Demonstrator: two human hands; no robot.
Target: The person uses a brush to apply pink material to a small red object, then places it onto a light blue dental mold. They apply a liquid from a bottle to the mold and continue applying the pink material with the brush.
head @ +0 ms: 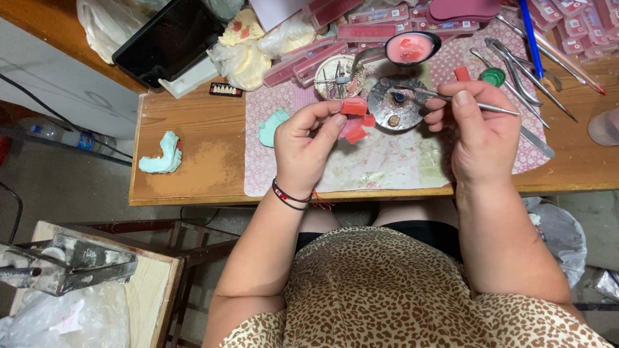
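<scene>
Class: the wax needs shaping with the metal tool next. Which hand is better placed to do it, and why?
Right. The right hand already grips the metal tool, its tip near the round metal burner. The left hand is busy pinching the red wax piece.

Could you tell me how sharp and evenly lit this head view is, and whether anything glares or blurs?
Head view: even, soft light, faint shadows; left hand with the red wax piece and right hand with the metal tool are fairly sharp; slight sheen on the round metal dish; desk edges bow slightly from the wide lens.
</scene>
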